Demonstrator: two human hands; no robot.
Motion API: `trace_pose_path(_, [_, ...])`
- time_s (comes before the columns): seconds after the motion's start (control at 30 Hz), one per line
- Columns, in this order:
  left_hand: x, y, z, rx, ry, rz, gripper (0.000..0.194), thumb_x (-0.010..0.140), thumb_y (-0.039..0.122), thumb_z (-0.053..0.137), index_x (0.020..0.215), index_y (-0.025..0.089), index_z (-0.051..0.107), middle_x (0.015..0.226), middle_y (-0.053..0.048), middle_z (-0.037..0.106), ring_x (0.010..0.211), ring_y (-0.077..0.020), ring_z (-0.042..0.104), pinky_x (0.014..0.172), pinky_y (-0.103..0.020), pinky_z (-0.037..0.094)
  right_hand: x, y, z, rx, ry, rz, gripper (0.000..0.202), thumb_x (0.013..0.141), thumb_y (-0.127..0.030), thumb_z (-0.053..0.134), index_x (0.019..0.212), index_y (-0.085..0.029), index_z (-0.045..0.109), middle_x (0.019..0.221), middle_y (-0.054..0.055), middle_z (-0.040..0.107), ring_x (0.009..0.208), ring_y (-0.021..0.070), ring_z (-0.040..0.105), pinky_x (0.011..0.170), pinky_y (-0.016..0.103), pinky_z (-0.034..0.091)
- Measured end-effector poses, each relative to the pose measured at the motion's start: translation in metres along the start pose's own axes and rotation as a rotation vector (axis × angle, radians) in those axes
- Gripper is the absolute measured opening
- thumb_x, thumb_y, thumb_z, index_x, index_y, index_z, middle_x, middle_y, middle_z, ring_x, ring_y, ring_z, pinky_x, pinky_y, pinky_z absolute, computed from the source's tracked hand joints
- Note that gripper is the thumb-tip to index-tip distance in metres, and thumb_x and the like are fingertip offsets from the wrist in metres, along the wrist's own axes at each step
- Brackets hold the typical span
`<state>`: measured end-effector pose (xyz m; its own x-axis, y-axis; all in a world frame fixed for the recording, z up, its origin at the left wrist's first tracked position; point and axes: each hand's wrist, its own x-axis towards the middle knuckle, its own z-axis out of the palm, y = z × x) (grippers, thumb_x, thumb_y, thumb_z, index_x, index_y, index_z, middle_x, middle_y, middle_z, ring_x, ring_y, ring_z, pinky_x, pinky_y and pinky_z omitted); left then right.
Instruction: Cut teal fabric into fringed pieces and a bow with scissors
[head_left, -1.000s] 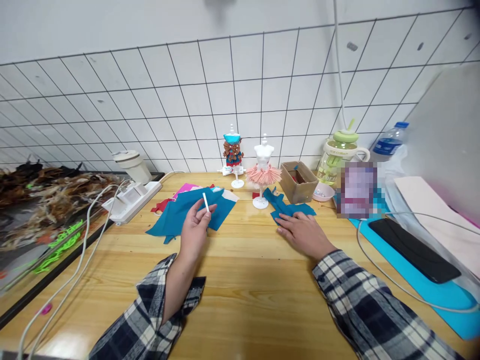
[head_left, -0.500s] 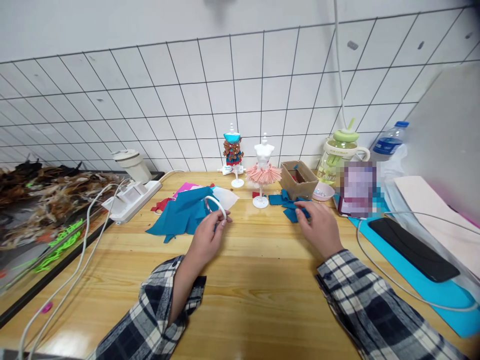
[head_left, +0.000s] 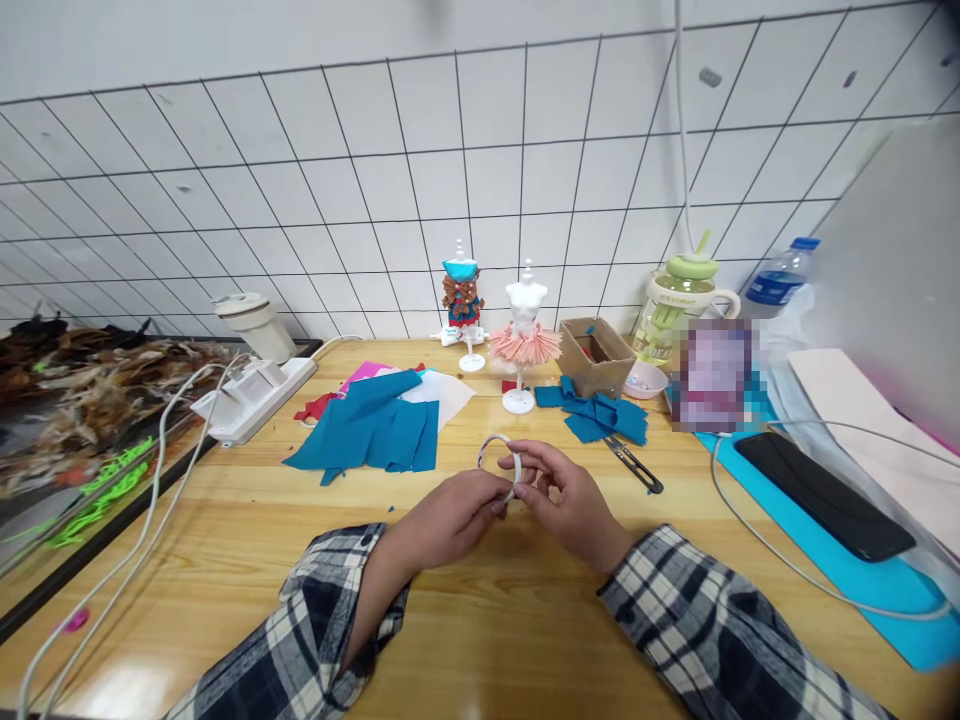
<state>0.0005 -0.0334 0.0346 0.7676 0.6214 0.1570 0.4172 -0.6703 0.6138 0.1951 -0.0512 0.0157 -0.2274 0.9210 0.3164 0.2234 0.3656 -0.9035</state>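
Note:
Over the middle of the table, my left hand [head_left: 466,512] and my right hand [head_left: 564,500] meet at a thin white ring that looks like a roll of tape [head_left: 517,468]. My left fingers pinch its lower edge; the fingertips of my right hand are closed on its right side. Beyond them stands a small white dress form [head_left: 525,300] wearing a pleated pink skirt [head_left: 526,343]. Teal cloth [head_left: 382,425] lies spread to the left. Smaller folded teal pieces [head_left: 600,412] lie to the right, with black thread snips [head_left: 636,466] partly under them.
A second dressed form [head_left: 461,295] stands at the back by a cardboard box [head_left: 596,360] and a pink dish [head_left: 646,380]. At the right are a drink jug [head_left: 679,300], a propped phone [head_left: 712,375] and a black phone [head_left: 821,497]. A corded power strip [head_left: 259,400] lies left.
My left hand has brought the white roll rightward and nearer. My right hand has left the teal pieces and taken hold of the roll, uncovering the snips.

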Motion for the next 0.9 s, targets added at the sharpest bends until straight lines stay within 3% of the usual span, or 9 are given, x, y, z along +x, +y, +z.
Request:
trace_pose_path(0.1, [0.0007, -0.002, -0.0012, 0.054, 0.008, 0.044, 0.023, 0.094, 0.02, 0.038, 0.108, 0.02, 0.055, 0.106, -0.009, 0.064, 0.098, -0.0208, 0.056, 0.086, -0.033, 0.043, -0.0003, -0.0033, -0.0012, -0.048, 0.042, -0.043, 0.036, 0.082, -0.019, 0.061, 0.117, -0.023, 0.057, 0.105, 0.007, 0.072, 0.07, 0.0149, 0.059, 0.06, 0.026, 0.048])
trace_pose_path(0.3, [-0.0007, -0.0088, 0.0022, 0.209, 0.01, -0.01, 0.023, 0.096, 0.023, 0.036, 0.094, 0.019, 0.059, 0.087, -0.006, 0.065, 0.081, -0.0187, 0.058, 0.072, -0.029, 0.042, -0.0019, -0.0045, 0.0015, -0.145, 0.068, -0.01, 0.023, 0.083, -0.021, 0.06, 0.106, -0.024, 0.059, 0.104, 0.005, 0.071, 0.07, 0.0154, 0.062, 0.058, 0.026, 0.049])
trace_pose_path(0.47, [-0.0019, -0.0101, 0.004, 0.329, 0.022, -0.047, 0.023, 0.096, 0.026, 0.038, 0.088, 0.02, 0.058, 0.08, -0.004, 0.063, 0.076, -0.0179, 0.058, 0.065, -0.028, 0.039, -0.0029, -0.0004, 0.0019, -0.232, 0.08, -0.016, 0.016, 0.085, -0.023, 0.058, 0.101, -0.022, 0.061, 0.086, 0.003, 0.072, 0.07, 0.0168, 0.066, 0.061, 0.028, 0.051])
trace_pose_path(0.63, [-0.0016, -0.0099, 0.0035, 0.37, 0.009, -0.033, 0.023, 0.096, 0.026, 0.039, 0.087, 0.02, 0.058, 0.081, -0.004, 0.063, 0.077, -0.0185, 0.058, 0.067, -0.029, 0.039, -0.003, -0.0002, 0.0027, -0.222, 0.053, 0.006, 0.012, 0.085, -0.022, 0.058, 0.097, -0.023, 0.06, 0.086, 0.001, 0.071, 0.074, 0.017, 0.067, 0.061, 0.027, 0.05])
trace_pose_path(0.9, [0.0006, -0.0075, 0.0025, 0.217, 0.039, 0.007, 0.017, 0.091, 0.028, 0.049, 0.101, 0.02, 0.062, 0.098, -0.009, 0.068, 0.095, -0.0222, 0.062, 0.084, -0.033, 0.047, -0.0035, -0.0017, 0.0055, -0.202, 0.093, -0.046, 0.032, 0.081, -0.018, 0.062, 0.11, -0.024, 0.052, 0.092, 0.002, 0.071, 0.068, 0.0166, 0.06, 0.06, 0.029, 0.049])
